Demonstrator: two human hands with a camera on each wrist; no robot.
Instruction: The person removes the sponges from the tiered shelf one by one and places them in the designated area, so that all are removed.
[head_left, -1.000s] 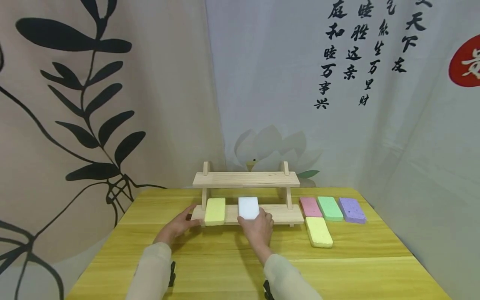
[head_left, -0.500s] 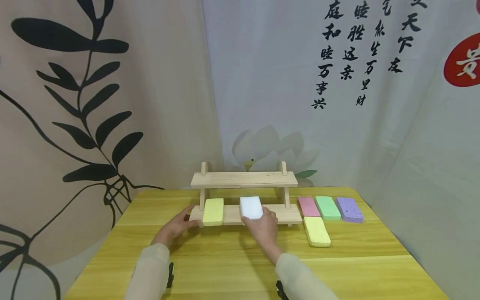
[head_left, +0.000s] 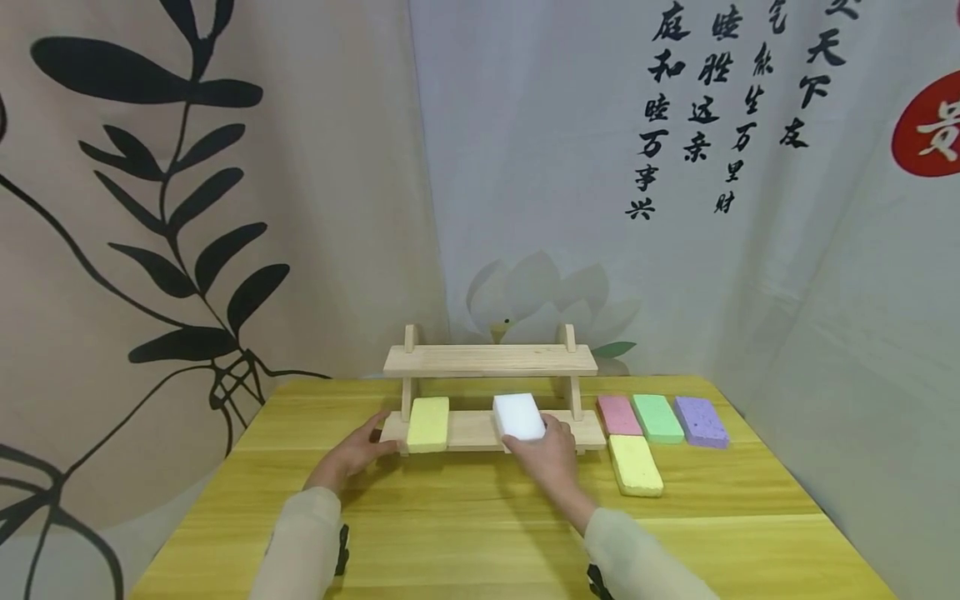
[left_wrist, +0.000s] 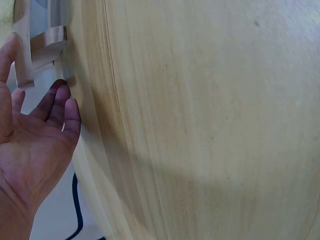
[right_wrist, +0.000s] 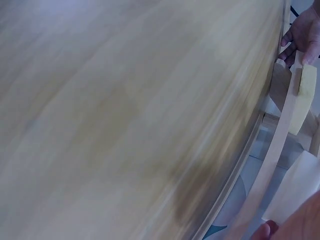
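A two-tier wooden shelf (head_left: 491,360) stands on the table. My left hand (head_left: 352,454) holds the left end of its lower board, thumb at the front edge and fingers around the end; the left wrist view shows this hand (left_wrist: 37,145) with the other fingers loosely bent. A white sponge block (head_left: 519,415) rests on the lower board right of its middle, turned slightly. My right hand (head_left: 551,458) pinches it from the front, thumb at its left and fingers at its right. On the board's left part lies a yellow sponge (head_left: 428,423), close to my left hand.
Right of the shelf, a pink sponge (head_left: 618,415), a green sponge (head_left: 658,418) and a purple sponge (head_left: 701,421) lie in a row on the wooden table (head_left: 465,533). Another yellow sponge (head_left: 637,465) lies in front of the pink one. Printed cloth (head_left: 345,208) hangs behind.
My right hand has slid the white sponge to the right along the lower board, and the block has turned slightly. My left hand has stayed at the shelf's left end.
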